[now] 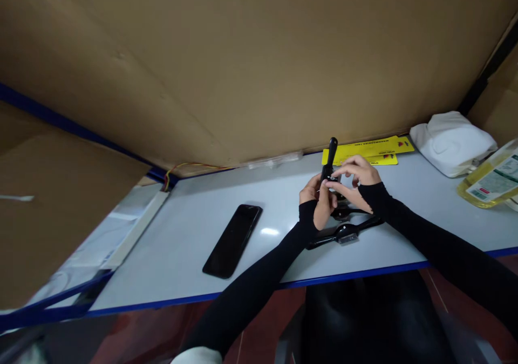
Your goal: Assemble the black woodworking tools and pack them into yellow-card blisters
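Observation:
My left hand (317,201) is closed around a black spokeshave (332,151), held nearly upright above the table with one handle pointing up. At the tool's middle, the thumb and fingers of my right hand (361,176) pinch near its small metal fittings. My fingers hide most of the body and the lower handle. More black spokeshaves lie on the table below my hands. The nearest spokeshave (343,231) lies crosswise with its blade side toward me, and another spokeshave (342,212) sits just behind it, partly covered by my hands.
Yellow printed cards (364,149) lie against the cardboard wall (259,73). A black phone (232,241) rests left on the white table (162,256). At right are a white bundle (451,143) and a bottle of yellow liquid (491,178). Clear plastic packaging (275,160) lies along the back edge.

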`<state>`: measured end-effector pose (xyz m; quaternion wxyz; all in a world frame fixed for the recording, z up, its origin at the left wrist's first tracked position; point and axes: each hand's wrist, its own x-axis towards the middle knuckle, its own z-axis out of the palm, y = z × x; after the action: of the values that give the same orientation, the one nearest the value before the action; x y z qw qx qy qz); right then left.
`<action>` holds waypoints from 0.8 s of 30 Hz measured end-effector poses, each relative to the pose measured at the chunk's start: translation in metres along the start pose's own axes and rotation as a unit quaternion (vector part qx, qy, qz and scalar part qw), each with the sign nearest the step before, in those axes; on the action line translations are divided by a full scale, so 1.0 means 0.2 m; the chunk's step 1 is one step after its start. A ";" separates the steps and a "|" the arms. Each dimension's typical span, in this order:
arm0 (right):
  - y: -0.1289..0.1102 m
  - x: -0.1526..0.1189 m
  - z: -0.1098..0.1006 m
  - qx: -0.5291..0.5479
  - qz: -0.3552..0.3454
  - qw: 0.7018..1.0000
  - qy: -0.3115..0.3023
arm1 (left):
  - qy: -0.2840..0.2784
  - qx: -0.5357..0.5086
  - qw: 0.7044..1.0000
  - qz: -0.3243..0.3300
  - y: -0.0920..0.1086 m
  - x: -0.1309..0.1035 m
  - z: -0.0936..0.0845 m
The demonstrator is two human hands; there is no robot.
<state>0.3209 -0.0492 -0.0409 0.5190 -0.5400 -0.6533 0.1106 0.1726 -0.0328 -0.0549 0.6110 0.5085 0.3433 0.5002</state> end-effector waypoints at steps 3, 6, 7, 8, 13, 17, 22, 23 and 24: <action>0.03 0.00 0.01 -0.029 -0.042 0.998 -0.023 | -0.007 0.009 1.000 -0.013 0.00 0.01 -0.01; 0.04 -0.01 0.01 -0.068 -0.084 0.994 -0.028 | -0.012 0.011 1.000 -0.012 0.01 0.02 -0.02; 0.05 -0.01 0.00 -0.078 -0.093 0.992 -0.031 | -0.008 0.005 1.000 -0.009 0.01 0.02 -0.02; 0.04 -0.01 0.00 -0.087 -0.102 0.991 -0.033 | -0.004 -0.001 1.000 -0.007 0.01 0.02 -0.02; 0.01 0.00 -0.05 -0.102 -0.106 0.989 0.026 | -0.023 -0.006 1.000 -0.015 -0.01 -0.01 0.00; -0.03 -0.02 -0.08 -0.082 -0.096 0.992 0.001 | 0.004 -0.016 1.000 0.011 -0.01 -0.01 0.00; -0.04 -0.02 -0.07 -0.098 -0.103 0.990 -0.005 | -0.005 -0.004 1.000 0.002 0.01 0.00 -0.01; -0.03 -0.02 -0.07 -0.101 -0.105 0.989 0.004 | -0.006 -0.003 1.000 0.005 0.01 0.00 -0.01; -0.03 -0.01 -0.07 -0.101 -0.112 0.988 0.007 | -0.005 -0.005 1.000 0.008 0.01 0.00 -0.01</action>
<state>0.3277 -0.0598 -0.0319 0.4756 -0.5139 -0.7137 -0.0190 0.1701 -0.0322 -0.0537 0.6110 0.5108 0.3337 0.5045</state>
